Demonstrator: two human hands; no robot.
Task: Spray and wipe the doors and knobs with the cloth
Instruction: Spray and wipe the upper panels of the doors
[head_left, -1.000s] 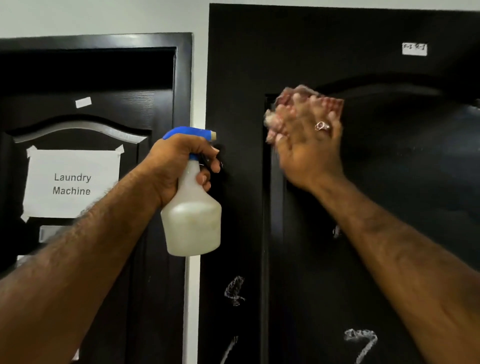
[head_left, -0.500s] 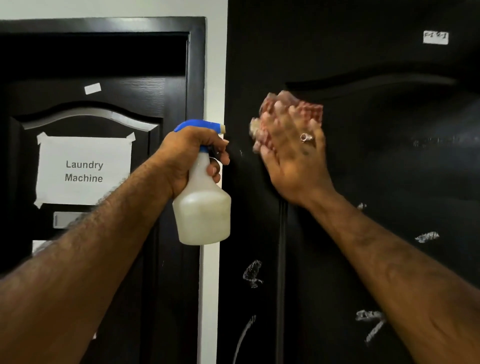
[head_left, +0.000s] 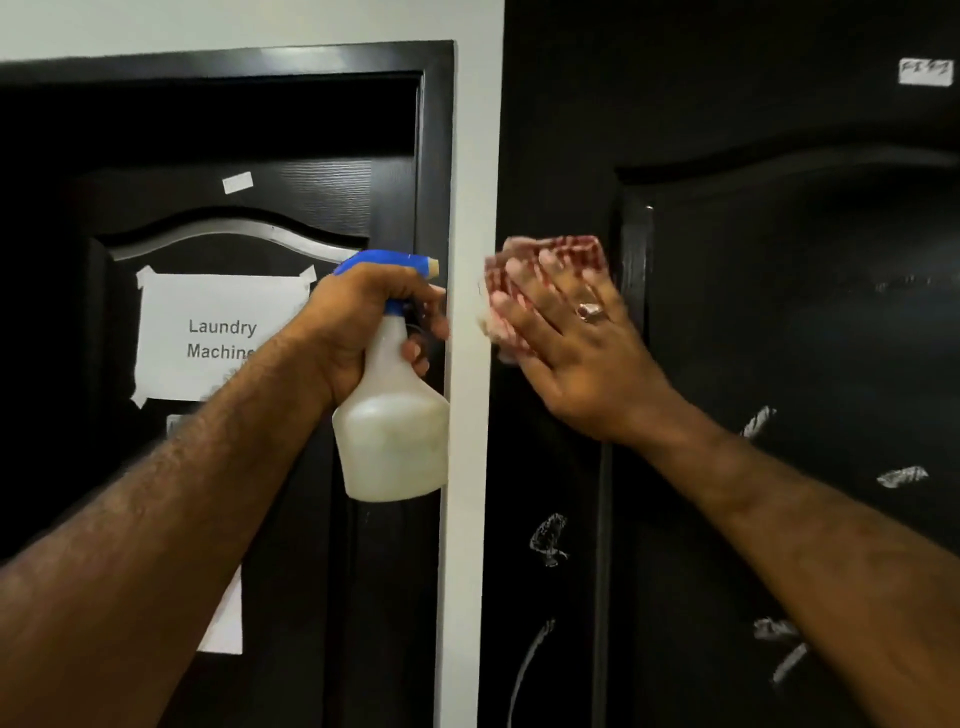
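the right hand lies flat at the centre of the frame with its fingers straight and spread, so this grip is unclenched, pressing a red-and-white checked cloth against the black door that fills the right half of the frame. the cloth sits under the fingertips near the door's left edge, just beside the white strip of wall that parts the two doors, and it looks blurred. a ring shows on one finger of this hand. white smears mark the lower part of this door, and a small white label sits in the upper right of the frame

the left hand, left of centre, has its grip clamped round the neck of a spray bottle with a cloudy white body and a blue head; the nozzle points to the right, towards the wall strip, and a finger curls across the trigger area. the bottle hangs upright in front of the second black door, which takes up the left of the frame. taped to that door is a paper sign reading "laundry machine", partly covered by the left forearm, with a small strip of tape above it
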